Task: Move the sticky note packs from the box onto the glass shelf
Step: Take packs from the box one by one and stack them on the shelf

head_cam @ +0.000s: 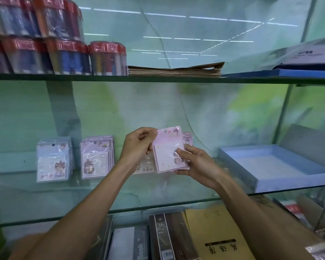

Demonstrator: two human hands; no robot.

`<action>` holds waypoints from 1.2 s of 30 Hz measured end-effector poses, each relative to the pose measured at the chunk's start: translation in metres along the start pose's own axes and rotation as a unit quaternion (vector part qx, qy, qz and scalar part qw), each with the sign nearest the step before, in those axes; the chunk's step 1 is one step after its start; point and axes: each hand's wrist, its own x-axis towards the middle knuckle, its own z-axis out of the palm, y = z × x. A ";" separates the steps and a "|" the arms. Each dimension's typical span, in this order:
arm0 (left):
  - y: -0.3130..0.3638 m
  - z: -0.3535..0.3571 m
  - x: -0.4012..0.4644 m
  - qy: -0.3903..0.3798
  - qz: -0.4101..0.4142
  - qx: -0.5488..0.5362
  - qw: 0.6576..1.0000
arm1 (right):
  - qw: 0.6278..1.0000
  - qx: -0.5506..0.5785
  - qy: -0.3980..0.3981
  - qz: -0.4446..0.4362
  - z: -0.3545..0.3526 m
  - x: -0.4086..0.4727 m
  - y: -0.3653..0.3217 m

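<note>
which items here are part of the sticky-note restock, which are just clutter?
Job: pink sticky note packs held by left hand and right hand; stacked packs; pale blue open box; glass shelf.

Clutter: red-lidded pen tubs; brown paper stack; yellow notebook.

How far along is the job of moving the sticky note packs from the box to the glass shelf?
Nearly done, it seems. Two stacks of packs already stand on the glass shelf, with more packs partly hidden behind the left hand. Both hands, left and right hand, hold a pink pack above the shelf. The blue box looks empty, so placing this pack seems to be what is left.
</note>
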 end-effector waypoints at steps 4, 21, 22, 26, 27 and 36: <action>0.003 0.007 -0.002 -0.016 0.007 0.009 1.000 | 0.997 -0.064 0.042 -0.033 -0.003 -0.006 0.000; -0.032 0.042 -0.029 0.023 0.024 0.112 0.993 | 0.944 -0.294 0.146 -0.037 -0.063 -0.006 0.019; -0.036 0.043 -0.030 0.031 0.031 0.127 0.991 | 0.940 -0.301 0.154 -0.036 -0.064 -0.003 0.019; -0.046 0.049 -0.031 0.032 0.054 0.232 0.971 | 0.917 -0.356 0.173 -0.043 -0.066 0.009 0.018; -0.047 0.052 -0.031 0.023 0.048 0.254 0.966 | 0.911 -0.371 0.173 -0.046 -0.067 0.012 0.019; -0.053 0.078 -0.036 -0.023 -0.003 0.307 0.951 | 0.888 -0.423 0.179 -0.027 -0.068 0.018 0.024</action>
